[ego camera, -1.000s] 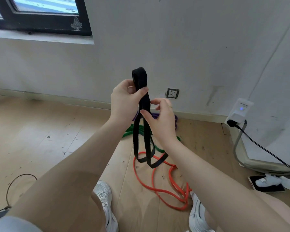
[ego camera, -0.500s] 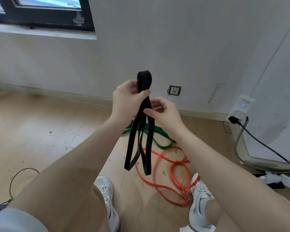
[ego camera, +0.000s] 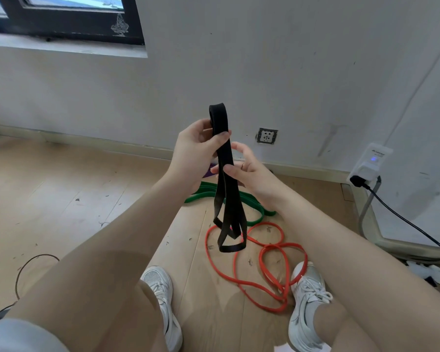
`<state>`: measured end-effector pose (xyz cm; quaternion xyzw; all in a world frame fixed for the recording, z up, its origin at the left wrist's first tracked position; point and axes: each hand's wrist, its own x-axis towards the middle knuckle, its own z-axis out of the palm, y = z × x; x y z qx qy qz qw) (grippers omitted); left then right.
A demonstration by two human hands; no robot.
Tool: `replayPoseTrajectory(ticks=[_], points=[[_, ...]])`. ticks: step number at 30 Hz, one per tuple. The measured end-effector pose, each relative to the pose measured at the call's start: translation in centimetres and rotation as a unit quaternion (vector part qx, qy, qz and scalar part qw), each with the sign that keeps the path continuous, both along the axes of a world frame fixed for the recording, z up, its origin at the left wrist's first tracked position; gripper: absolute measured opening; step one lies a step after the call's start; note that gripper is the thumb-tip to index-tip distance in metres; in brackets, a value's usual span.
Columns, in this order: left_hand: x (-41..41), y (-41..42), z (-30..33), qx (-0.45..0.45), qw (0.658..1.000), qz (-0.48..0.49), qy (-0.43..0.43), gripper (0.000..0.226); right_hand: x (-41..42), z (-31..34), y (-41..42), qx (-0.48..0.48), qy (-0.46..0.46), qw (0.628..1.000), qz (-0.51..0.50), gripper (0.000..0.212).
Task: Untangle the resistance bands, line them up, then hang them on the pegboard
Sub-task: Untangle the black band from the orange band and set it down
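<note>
A black resistance band (ego camera: pixel 226 199) hangs folded in front of me, its top loop sticking up above my left hand (ego camera: pixel 192 153), which grips it between thumb and fingers. Just below, my right hand (ego camera: pixel 249 171) pinches the hanging strands with thumb and fingertips. The band's lower loops dangle above the floor. On the wooden floor beneath lie a green band (ego camera: pixel 254 201) and a thin red band (ego camera: pixel 272 265) in loose coils. A bit of purple band (ego camera: pixel 210 171) shows behind my left wrist. No pegboard is in view.
I squat with white sneakers (ego camera: pixel 163 298) either side of the red coils. The wall (ego camera: pixel 264 72) ahead has a socket (ego camera: pixel 267 135). A white plug-in device (ego camera: pixel 368 161) with a black cable sits at the right. A thin wire loop (ego camera: pixel 28 268) lies left.
The black band's lower loops have swung left and back to the middle. My right hand slid a little along the strands. The view shifted slightly downward.
</note>
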<state>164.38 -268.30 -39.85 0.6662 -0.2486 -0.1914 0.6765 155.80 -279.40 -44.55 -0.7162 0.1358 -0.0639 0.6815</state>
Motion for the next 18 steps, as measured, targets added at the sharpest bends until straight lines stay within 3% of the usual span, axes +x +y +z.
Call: replayPoseTrajectory(ticks=[4,8,13,18], points=[[0.3,-0.1,-0.5,-0.012,0.999,-0.022,0.047,0.02,-0.1,-0.5,-0.2,-0.062,0.029,0.997,0.04,0.027],[0.5,0.4,-0.8,-0.015,0.996,-0.062,0.062,0.021,0.0,-1.0,-0.7,-0.105,0.031,0.991,0.072,0.028],[0.4,0.9,-0.8,0.009,0.994,-0.1,0.034,0.022,-0.4,-1.4,-1.4,-0.074,0.033,0.991,0.104,0.026],[0.2,1.2,-1.1,0.044,0.993,-0.111,0.005,0.023,-0.6,-2.6,-2.0,-0.144,0.031,0.989,0.031,0.02]])
